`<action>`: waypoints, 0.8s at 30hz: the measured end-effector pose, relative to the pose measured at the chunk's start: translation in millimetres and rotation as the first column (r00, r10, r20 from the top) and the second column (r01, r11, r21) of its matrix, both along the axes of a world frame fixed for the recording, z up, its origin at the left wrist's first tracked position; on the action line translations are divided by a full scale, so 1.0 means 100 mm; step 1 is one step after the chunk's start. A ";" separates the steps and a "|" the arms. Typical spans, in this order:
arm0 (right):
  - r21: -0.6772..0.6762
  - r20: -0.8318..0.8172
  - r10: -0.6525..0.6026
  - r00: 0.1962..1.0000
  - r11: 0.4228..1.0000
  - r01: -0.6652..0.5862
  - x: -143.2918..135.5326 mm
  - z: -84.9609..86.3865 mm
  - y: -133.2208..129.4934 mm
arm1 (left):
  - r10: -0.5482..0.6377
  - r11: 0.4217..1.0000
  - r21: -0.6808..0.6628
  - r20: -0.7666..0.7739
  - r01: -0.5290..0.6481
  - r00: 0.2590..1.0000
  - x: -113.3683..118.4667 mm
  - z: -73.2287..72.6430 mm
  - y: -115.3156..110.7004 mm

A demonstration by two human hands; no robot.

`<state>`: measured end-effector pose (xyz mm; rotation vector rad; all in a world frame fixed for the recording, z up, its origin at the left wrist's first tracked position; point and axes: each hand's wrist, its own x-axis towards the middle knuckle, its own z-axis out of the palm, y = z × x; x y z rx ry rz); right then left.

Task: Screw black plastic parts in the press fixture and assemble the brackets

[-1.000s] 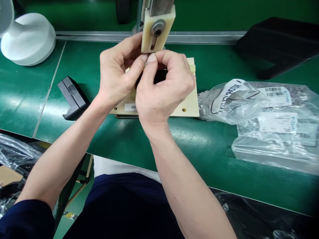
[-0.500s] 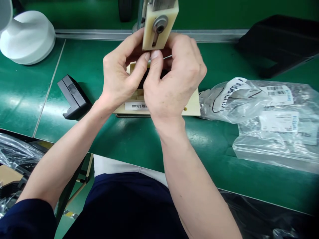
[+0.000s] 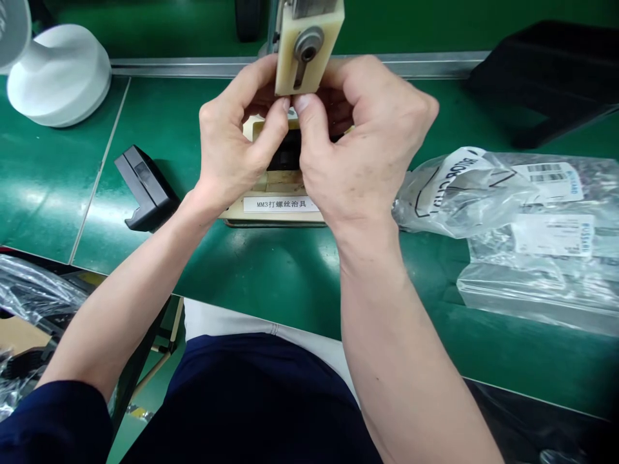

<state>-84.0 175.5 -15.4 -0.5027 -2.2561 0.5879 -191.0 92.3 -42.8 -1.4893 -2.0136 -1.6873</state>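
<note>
At upper centre, the left hand and right hand curl around the slotted cream block, thumb tips near its lower edge; I cannot tell if either grip clamps anything; the screw-driving fixture sits below

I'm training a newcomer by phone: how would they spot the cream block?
Over the green workbench, find the left hand and right hand. Between them stands the cream block. Unlike the labelled base below, it has a slot and a round metal bolt.
</note>
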 end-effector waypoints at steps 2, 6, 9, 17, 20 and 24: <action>0.011 -0.010 -0.010 1.000 1.000 0.011 0.00 0.00 -0.01 | 0.014 1.000 0.012 -0.016 -0.014 1.000 0.01 0.01 0.00; 0.005 -0.044 -0.042 0.998 0.999 0.042 0.01 0.00 -0.06 | 0.037 0.999 0.017 -0.009 -0.037 0.999 0.03 0.04 -0.01; -0.010 -0.049 -0.039 0.998 0.999 0.039 -0.02 0.00 -0.06 | 0.043 0.999 0.008 -0.001 -0.043 0.999 0.03 0.06 -0.03; -0.013 0.028 0.028 0.999 1.000 -0.027 0.11 0.05 0.04 | 0.110 0.992 0.070 -0.059 -0.106 0.992 -0.01 0.01 -0.03; 0.001 0.000 0.053 0.999 0.999 -0.053 0.28 0.47 0.33 | 0.135 0.989 0.076 -0.079 -0.129 0.988 0.00 0.02 -0.02; -0.057 -0.374 -0.012 0.927 0.998 -0.010 0.27 1.65 0.81 | 0.231 0.973 -0.005 -0.017 -0.231 0.973 0.17 0.20 -0.06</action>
